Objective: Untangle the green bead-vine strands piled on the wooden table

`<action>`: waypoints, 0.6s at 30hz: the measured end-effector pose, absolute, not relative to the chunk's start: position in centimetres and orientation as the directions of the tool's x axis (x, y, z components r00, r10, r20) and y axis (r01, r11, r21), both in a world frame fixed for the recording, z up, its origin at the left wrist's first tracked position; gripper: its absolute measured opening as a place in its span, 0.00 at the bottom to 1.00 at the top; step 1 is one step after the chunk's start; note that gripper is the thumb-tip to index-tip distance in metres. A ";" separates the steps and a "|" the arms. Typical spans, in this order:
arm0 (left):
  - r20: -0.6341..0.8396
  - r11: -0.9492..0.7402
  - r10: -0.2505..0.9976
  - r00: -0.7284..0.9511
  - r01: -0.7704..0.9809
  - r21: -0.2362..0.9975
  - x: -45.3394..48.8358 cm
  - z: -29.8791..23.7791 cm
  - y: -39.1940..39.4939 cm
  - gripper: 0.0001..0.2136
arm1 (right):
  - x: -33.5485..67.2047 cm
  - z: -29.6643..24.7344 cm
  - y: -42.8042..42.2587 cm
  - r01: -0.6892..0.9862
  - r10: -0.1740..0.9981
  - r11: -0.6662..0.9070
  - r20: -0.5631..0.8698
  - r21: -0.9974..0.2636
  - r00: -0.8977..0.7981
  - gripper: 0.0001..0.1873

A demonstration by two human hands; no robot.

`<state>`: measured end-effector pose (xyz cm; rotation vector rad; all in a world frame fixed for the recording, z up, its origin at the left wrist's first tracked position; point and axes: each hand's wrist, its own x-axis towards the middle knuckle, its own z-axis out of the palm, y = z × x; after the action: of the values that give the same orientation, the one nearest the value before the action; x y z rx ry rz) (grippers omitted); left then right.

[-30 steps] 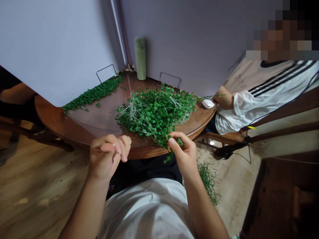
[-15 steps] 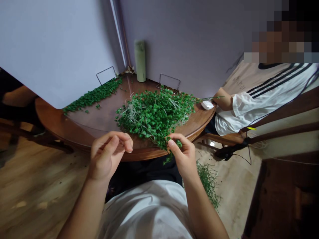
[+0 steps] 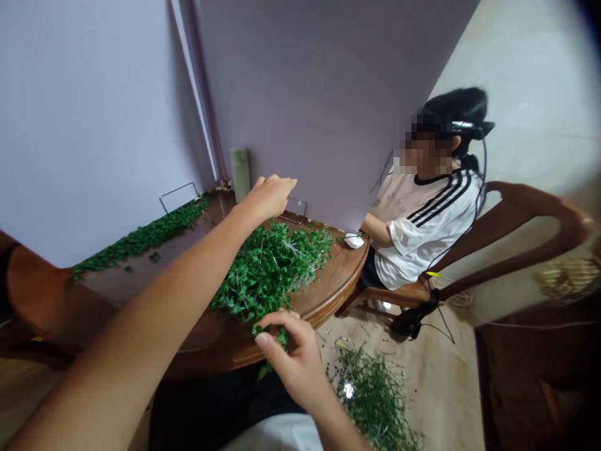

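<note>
My left hand (image 3: 267, 195) is stretched out above the far side of a heap of leafy green stems (image 3: 270, 272), in front of the divider. Its index finger is extended to the right; the palm side and thumb are hidden, and nothing shows in it. Close to the table's near edge, my right hand (image 3: 293, 344) pinches a small green leafy sprig (image 3: 280, 338) between thumb and fingers, its leaves hanging below the hand. Pale thin stems are tangled among the heap's leaves.
A row of picked green leaves (image 3: 141, 241) lies along the left divider (image 3: 94, 113). A green bottle (image 3: 241, 175) stands behind my left hand. A white object (image 3: 354, 240) lies near a seated person (image 3: 413, 219). Bare stems (image 3: 375, 394) are piled on the floor.
My left hand has reached forward and right over the heap. My right hand still pinches the sprig. The view has swung to the right, showing more of the seated person and the floor pile.
</note>
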<state>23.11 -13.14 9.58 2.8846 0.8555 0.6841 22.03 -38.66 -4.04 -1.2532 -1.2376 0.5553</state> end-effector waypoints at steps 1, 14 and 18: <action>0.369 -0.837 0.545 0.753 0.519 0.176 24.0 9.6 -12.2 0.32 | 22.0 -4.0 -38.6 0.297 0.860 0.308 0.398 -0.904 0.319 0.07; 0.751 -0.941 0.321 0.577 0.105 0.322 13.5 7.9 -20.8 0.12 | 23.7 -4.2 -38.0 0.177 0.862 0.293 0.340 -0.940 0.375 0.12; 0.714 -0.919 0.318 0.624 0.017 0.394 8.0 3.8 -25.6 0.11 | 23.3 -3.5 -37.6 0.144 0.863 0.348 0.376 -0.926 0.338 0.13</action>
<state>8.03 -25.60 3.84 2.4996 0.2679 1.1970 23.33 -37.64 -3.46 -1.1349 -1.1462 0.6305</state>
